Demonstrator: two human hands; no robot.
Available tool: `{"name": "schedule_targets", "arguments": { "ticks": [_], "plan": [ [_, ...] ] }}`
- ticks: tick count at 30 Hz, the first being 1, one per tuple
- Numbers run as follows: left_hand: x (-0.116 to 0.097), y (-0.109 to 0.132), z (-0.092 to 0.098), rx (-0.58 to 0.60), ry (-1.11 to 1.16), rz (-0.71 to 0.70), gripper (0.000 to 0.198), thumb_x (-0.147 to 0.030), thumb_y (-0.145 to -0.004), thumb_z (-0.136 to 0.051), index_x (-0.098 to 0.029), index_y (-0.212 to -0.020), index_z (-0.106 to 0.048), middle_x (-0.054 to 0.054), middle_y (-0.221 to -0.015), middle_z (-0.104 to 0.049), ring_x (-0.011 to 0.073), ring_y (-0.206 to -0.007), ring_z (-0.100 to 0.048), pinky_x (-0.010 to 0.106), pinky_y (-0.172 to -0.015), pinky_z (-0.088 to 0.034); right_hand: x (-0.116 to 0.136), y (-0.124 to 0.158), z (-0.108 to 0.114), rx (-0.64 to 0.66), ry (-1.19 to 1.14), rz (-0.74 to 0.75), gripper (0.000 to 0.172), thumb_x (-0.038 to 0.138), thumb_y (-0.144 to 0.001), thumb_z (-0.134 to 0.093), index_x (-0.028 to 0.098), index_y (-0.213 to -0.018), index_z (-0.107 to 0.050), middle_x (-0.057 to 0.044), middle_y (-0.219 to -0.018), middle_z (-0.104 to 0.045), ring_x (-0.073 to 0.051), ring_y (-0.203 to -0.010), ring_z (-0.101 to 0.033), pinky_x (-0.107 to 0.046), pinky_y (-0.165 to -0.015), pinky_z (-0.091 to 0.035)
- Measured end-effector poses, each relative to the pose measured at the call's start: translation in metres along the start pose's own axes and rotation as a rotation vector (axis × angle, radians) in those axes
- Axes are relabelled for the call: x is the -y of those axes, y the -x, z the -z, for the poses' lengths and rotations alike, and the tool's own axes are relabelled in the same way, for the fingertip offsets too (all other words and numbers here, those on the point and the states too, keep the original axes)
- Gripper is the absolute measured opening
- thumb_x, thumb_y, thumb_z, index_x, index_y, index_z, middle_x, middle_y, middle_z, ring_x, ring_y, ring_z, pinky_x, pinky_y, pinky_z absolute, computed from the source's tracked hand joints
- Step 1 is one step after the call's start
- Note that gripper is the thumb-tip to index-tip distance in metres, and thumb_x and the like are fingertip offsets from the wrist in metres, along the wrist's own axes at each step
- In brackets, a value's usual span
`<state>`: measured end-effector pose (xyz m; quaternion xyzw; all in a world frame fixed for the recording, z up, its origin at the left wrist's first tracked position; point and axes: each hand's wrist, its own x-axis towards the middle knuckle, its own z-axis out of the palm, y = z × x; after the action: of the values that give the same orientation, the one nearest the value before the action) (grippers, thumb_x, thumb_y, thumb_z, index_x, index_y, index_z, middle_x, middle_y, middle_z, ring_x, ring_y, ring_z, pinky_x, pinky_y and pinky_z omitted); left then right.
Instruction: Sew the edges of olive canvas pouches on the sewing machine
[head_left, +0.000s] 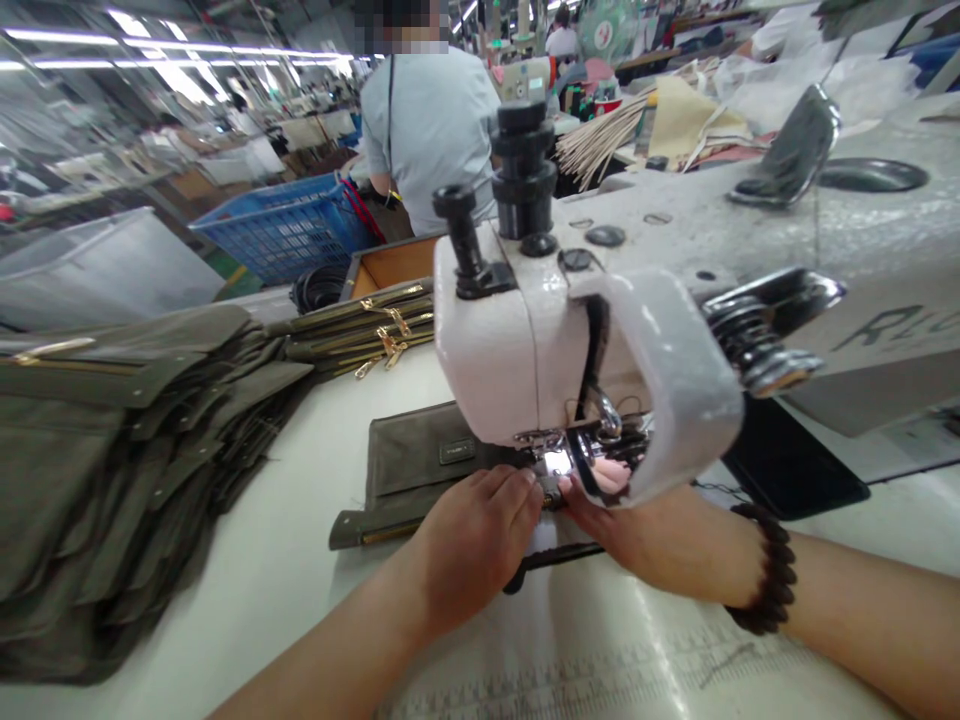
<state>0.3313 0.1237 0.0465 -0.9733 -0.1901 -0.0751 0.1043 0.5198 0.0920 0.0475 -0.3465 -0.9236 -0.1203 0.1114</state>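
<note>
An olive fabric panel (409, 455) with a small label patch lies under the head of a white sewing machine (487, 365). A zipper strip (375, 530) runs along the panel's near side. My left hand (480, 540) is closed on the fabric just left of the lit needle area, its fingers bent and pressed together. From the other side my right hand (652, 540), with a dark bead bracelet at the wrist, pinches the fabric by the presser foot. The machine's guard (701, 385) hides part of its fingers.
A stack of olive fabric pieces (142, 450) covers the table's left side. Zippered pieces (390, 325) lie behind it. Farther back are a blue basket (289, 235) and a person in a light shirt (431, 130). A black phone-like slab (799, 465) lies under the machine arm.
</note>
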Motion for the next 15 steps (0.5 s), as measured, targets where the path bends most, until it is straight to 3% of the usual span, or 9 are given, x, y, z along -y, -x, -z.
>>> {"name": "schedule_targets", "arguments": {
  "ticks": [6,15],
  "plan": [
    [0.0027,0.0009,-0.0002,-0.027,-0.056,-0.055,0.022,-0.009,-0.080,-0.039,-0.008,-0.095,-0.056,0.011,-0.091,-0.061,0.0183,-0.081,-0.056,0.030,-0.074,-0.045,-0.0015,0.0012,-0.0027,-0.034,-0.013,-0.124,0.027,0.010,-0.083,-0.031,0.009,-0.089,-0.058,-0.013,-0.081,-0.060,-0.016,-0.063,-0.053,-0.030,-0.057,-0.043],
    [0.0023,-0.0022,0.0052,-0.087,-0.035,-0.062,0.023,-0.006,-0.080,-0.036,-0.008,-0.092,-0.055,0.010,-0.089,-0.062,0.0182,-0.077,-0.056,0.030,-0.072,-0.044,0.0023,-0.0013,0.0020,-0.043,0.024,0.002,0.037,-0.002,-0.075,-0.025,0.011,-0.075,-0.060,-0.011,-0.075,-0.060,-0.016,-0.066,-0.054,-0.028,-0.057,-0.043]
  ]
}}
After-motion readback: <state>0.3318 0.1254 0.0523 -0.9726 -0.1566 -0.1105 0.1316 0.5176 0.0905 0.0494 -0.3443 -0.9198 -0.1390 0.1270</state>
